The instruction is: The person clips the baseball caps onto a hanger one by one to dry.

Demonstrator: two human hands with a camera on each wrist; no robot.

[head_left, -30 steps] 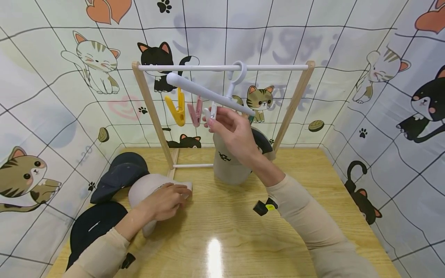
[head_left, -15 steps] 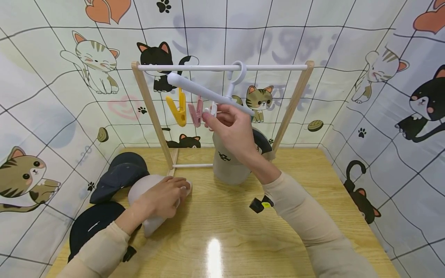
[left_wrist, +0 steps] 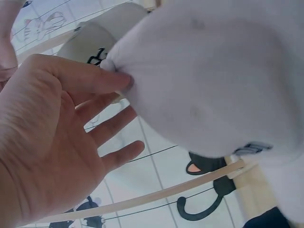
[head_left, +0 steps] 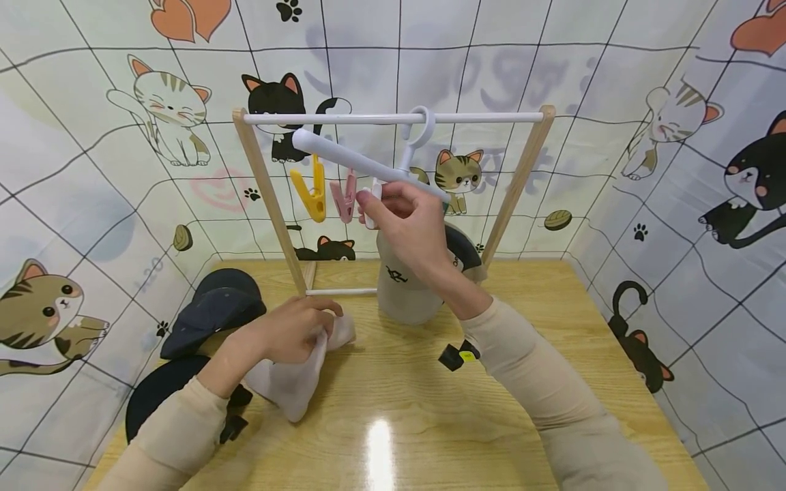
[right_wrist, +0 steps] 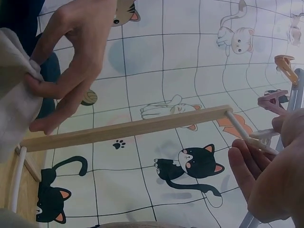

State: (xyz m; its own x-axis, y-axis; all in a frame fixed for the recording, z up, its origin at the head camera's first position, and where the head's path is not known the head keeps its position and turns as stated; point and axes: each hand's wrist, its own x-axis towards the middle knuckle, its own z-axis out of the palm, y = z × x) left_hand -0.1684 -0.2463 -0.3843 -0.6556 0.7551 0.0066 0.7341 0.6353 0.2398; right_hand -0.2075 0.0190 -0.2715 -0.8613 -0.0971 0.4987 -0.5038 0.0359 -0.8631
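My left hand (head_left: 295,331) pinches the edge of a pale cap (head_left: 291,389) between thumb and index finger; the other fingers spread out beneath, as the left wrist view shows. The cap's crown hangs limp and folded below the hand. My right hand (head_left: 417,225) pinches a white clothespin (head_left: 371,217) under a pale lavender hanger (head_left: 359,162). Pink (head_left: 345,198) and yellow clothespins (head_left: 316,191) dangle along the same hanger, to the left. A beige cap (head_left: 405,293) with a dark logo hangs below the hanger, partly behind my right hand.
The hanger hooks over the white rod (head_left: 485,118) of a wooden frame (head_left: 518,184). Navy (head_left: 224,300) and black caps (head_left: 153,389) lie at the left of the wooden table (head_left: 491,423). A cat-print curtain (head_left: 614,170) encloses the back and sides.
My left hand has gripped the pale cap's edge and raised it, turning it and shifting it right. My right thumb has pressed down on the white clothespin, whose arms have come closer together.
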